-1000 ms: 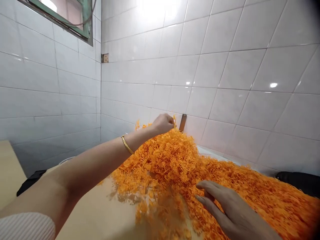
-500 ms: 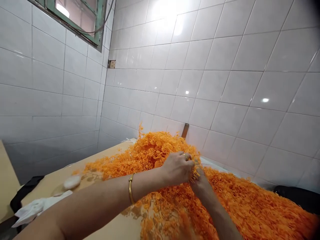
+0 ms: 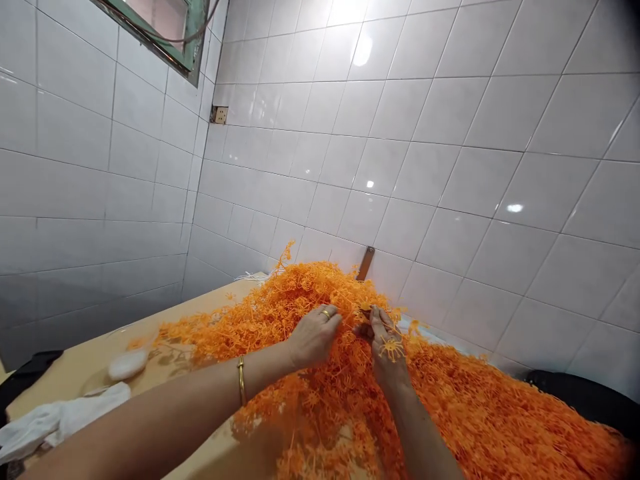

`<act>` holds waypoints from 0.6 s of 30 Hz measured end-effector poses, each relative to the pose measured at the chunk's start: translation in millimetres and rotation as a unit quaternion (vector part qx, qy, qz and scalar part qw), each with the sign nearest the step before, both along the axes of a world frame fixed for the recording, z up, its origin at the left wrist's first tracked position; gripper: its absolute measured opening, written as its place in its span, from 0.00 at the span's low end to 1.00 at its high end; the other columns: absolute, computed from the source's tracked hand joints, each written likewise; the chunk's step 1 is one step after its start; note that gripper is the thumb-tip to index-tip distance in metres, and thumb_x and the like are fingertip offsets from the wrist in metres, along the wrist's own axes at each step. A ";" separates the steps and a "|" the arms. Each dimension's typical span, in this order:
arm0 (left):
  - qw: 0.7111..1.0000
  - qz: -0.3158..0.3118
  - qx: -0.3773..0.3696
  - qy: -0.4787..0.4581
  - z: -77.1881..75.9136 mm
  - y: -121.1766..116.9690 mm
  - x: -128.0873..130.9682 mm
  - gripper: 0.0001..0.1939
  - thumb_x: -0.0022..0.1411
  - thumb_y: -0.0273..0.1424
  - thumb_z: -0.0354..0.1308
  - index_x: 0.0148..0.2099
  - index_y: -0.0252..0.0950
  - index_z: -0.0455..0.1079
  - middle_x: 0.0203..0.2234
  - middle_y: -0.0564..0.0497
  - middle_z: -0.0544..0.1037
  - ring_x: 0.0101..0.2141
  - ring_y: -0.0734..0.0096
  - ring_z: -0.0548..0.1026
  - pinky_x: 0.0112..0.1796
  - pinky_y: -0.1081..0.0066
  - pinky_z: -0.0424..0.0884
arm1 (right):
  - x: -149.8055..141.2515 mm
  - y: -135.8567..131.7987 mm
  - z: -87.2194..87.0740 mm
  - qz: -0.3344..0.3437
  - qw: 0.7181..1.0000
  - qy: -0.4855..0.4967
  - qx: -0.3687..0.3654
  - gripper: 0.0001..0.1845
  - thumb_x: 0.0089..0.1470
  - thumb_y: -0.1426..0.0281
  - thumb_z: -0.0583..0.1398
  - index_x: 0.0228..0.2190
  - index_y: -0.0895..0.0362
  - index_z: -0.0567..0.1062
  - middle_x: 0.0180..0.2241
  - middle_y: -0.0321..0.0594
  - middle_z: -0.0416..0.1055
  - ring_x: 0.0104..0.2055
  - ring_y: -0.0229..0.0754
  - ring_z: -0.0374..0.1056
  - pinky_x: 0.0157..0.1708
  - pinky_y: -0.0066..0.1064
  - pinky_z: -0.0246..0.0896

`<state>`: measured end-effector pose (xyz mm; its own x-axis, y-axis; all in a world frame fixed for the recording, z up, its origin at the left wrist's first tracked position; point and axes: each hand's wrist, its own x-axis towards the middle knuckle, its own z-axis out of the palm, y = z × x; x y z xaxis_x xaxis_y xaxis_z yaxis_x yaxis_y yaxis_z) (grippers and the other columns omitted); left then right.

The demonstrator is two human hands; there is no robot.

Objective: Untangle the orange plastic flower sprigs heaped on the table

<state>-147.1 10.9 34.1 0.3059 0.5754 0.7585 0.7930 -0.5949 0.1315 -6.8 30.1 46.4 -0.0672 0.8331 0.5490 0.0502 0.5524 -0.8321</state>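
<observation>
A big heap of orange plastic sprue pieces (image 3: 450, 400) covers the tan table (image 3: 90, 363) against the tiled wall. My left hand (image 3: 313, 337), with a gold ring and a gold bangle on its wrist, is closed in a pinch on an orange piece at the top of the heap. My right hand (image 3: 383, 347) is right beside it, fingers closed on the same small orange plastic piece (image 3: 365, 310). Both hands meet over the middle of the pile.
White cloth (image 3: 55, 420) and a small white round thing (image 3: 127, 365) lie on the table's left part. A brown bracket (image 3: 365, 263) is fixed to the wall behind the heap. A dark object (image 3: 585, 393) sits at the right edge. A green-framed window (image 3: 165, 27) is up left.
My left hand came back from the far top of the heap to the middle. My right hand rose from lying flat on the pile and closed on a piece beside the left.
</observation>
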 end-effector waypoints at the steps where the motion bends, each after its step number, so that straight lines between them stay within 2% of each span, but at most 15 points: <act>1: 0.998 0.020 -0.014 -0.049 -3.9 9.3 -2.8 0.09 0.55 0.26 0.43 0.38 0.35 0.62 0.36 0.45 0.68 0.37 0.68 0.66 0.38 0.68 0.64 | -0.1 -1.3 4.2 0.010 1.000 0.000 -0.010 0.15 0.52 0.57 0.47 0.29 0.54 0.66 0.34 0.42 0.67 0.27 0.39 0.66 0.27 0.33 0.63; 4: 0.974 0.076 -0.064 -0.202 -5.6 33.4 -7.7 0.12 0.58 0.26 0.39 0.37 0.34 0.64 0.33 0.47 0.70 0.34 0.72 0.68 0.36 0.71 0.65 | 2.3 -3.8 14.2 0.021 0.999 0.001 -0.025 0.17 0.51 0.56 0.48 0.29 0.55 0.68 0.37 0.42 0.67 0.30 0.39 0.65 0.31 0.34 0.62; 6: 0.962 0.085 -0.092 -0.241 -2.6 43.6 -9.3 0.13 0.57 0.26 0.40 0.37 0.34 0.66 0.33 0.48 0.71 0.34 0.73 0.68 0.37 0.72 0.65 | 6.2 -4.8 18.1 0.018 1.000 -0.007 -0.024 0.18 0.50 0.56 0.49 0.30 0.55 0.69 0.36 0.42 0.67 0.30 0.39 0.64 0.31 0.33 0.62; 8: 0.971 0.076 -0.090 -0.210 -0.9 48.9 -9.5 0.13 0.56 0.28 0.43 0.40 0.36 0.67 0.38 0.48 0.71 0.39 0.71 0.67 0.39 0.72 0.64 | 10.1 -7.4 20.1 0.020 0.999 -0.023 -0.020 0.18 0.51 0.55 0.48 0.30 0.55 0.69 0.35 0.42 0.67 0.31 0.39 0.64 0.31 0.32 0.61; 10: 0.987 0.072 -0.080 -0.117 -1.6 52.3 -8.1 0.14 0.54 0.32 0.48 0.43 0.39 0.66 0.46 0.49 0.66 0.46 0.66 0.63 0.41 0.69 0.63 | 11.4 -13.8 20.9 0.011 0.998 -0.054 -0.005 0.19 0.51 0.55 0.48 0.30 0.55 0.70 0.34 0.41 0.67 0.32 0.39 0.63 0.33 0.32 0.60; 12: 0.991 0.086 -0.103 -0.007 -3.3 58.0 -6.1 0.15 0.51 0.35 0.51 0.43 0.41 0.66 0.49 0.48 0.64 0.49 0.61 0.60 0.41 0.67 0.63 | 9.7 -24.0 21.5 -0.008 0.996 -0.088 0.019 0.18 0.51 0.56 0.49 0.28 0.55 0.70 0.32 0.39 0.67 0.32 0.39 0.63 0.35 0.31 0.59; 14: 0.981 0.107 -0.151 0.052 -3.6 68.7 -5.5 0.14 0.51 0.36 0.52 0.40 0.40 0.68 0.43 0.45 0.69 0.45 0.59 0.64 0.37 0.67 0.65 | 7.7 -35.8 23.0 -0.021 0.994 -0.102 0.042 0.16 0.50 0.57 0.51 0.26 0.55 0.69 0.28 0.39 0.66 0.32 0.39 0.62 0.36 0.31 0.58; 16: 0.973 0.127 -0.184 0.059 -2.3 83.1 -8.4 0.12 0.53 0.36 0.50 0.38 0.37 0.69 0.35 0.44 0.72 0.40 0.59 0.68 0.35 0.66 0.65 | 10.9 -45.8 26.4 -0.027 0.994 -0.087 0.058 0.16 0.50 0.58 0.51 0.23 0.56 0.68 0.25 0.38 0.65 0.30 0.39 0.62 0.33 0.30 0.58; 18: 0.969 0.138 -0.198 0.056 -0.4 97.1 -15.4 0.13 0.56 0.36 0.48 0.39 0.34 0.68 0.34 0.43 0.72 0.39 0.60 0.69 0.36 0.64 0.65 | 23.5 -51.1 32.5 -0.046 0.994 -0.055 0.078 0.16 0.51 0.59 0.51 0.22 0.56 0.68 0.25 0.38 0.64 0.28 0.37 0.61 0.30 0.28 0.58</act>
<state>-162.5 108.0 33.7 0.1664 0.8864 0.4319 0.9369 -0.2787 0.2110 16.8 -21.1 78.9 -0.0617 0.7435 0.6658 0.1927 0.6634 -0.7230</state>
